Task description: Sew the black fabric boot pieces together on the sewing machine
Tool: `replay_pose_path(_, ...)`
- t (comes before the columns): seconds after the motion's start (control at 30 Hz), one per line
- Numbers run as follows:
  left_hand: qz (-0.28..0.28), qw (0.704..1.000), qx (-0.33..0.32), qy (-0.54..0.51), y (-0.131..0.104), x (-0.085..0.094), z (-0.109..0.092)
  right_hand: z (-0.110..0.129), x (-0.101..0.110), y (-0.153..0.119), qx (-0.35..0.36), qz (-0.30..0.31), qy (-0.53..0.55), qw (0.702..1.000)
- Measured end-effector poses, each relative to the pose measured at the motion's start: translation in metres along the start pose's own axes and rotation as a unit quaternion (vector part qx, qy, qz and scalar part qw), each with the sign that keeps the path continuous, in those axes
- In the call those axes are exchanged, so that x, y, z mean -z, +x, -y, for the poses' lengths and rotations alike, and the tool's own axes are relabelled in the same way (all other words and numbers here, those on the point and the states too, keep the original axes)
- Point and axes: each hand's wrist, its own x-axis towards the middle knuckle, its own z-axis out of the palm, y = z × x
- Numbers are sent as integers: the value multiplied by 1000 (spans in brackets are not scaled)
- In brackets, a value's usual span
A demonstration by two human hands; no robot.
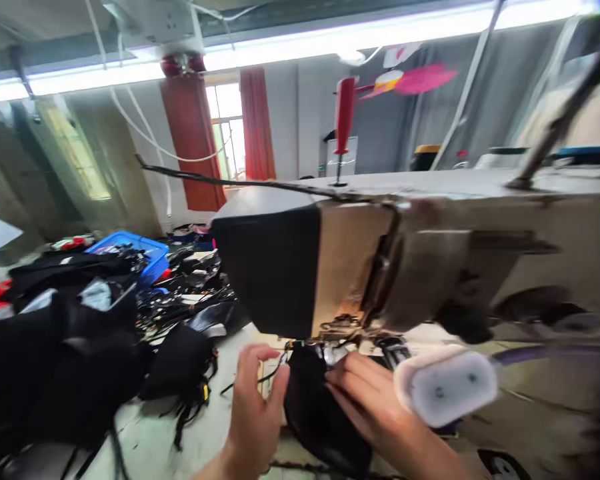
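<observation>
A sewing machine [350,267] with a dark cover on its head fills the middle and right. Under its needle area lies a curved black fabric piece [313,407], hanging toward me. My left hand [257,400] is just left of the piece, thumb and fingers apart, with a thin black cord [267,378] showing across the gap between them. On the piece's right edge, close to the presser foot, my right hand [365,390] grips the fabric with fingers close together. The needle and exact stitching spot are blurred.
A whitish translucent plastic container [450,387] sits by my right wrist. Left on the table are a black fabric bundle with straps [180,363], more black fabric [60,373] and a blue basket [153,253]. A red-handled screwdriver [345,117] stands upright on the machine.
</observation>
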Motion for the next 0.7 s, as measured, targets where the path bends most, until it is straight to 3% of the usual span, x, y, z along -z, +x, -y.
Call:
replay_pose_path(0.03, 30, 998, -49, 21, -23, 5, 12, -2, -2, -1, 4, 8, 22, 1000)
replay_pose_path(0.1, 159, 975, -134, 79, -67, 25, 38, -5, -5, -1, 13, 17, 56, 998)
replay_pose_path(0.17, 189, 964, -109, 150, -96, 61, 62, -6, -7, 2, 18, 7, 71, 997)
replay_pose_path(0.2, 179, 963, -74, 189, -104, 85, 72, -6, -7, 3, 18, -3, 70, 997)
replay_pose_path(0.3, 149, 944, 45, 291, -98, 163, 100, -4, -9, 6, 27, -27, 62, 997)
replay_pose_path(0.4, 214, 920, 103, 311, -75, 217, 121, -2, -9, 6, 22, -19, 64, 998)
replay_pose_path(0.5, 306, 899, 113, 292, -57, 231, 133, 1, -8, 7, 24, -20, 55, 998)
replay_pose_path(0.6, 369, 878, 106, 284, -46, 223, 138, 3, -6, 9, 32, -17, 47, 998)
replay_pose_path(0.7, 388, 875, 88, 274, -34, 213, 135, 3, -6, 9, 32, -21, 54, 998)
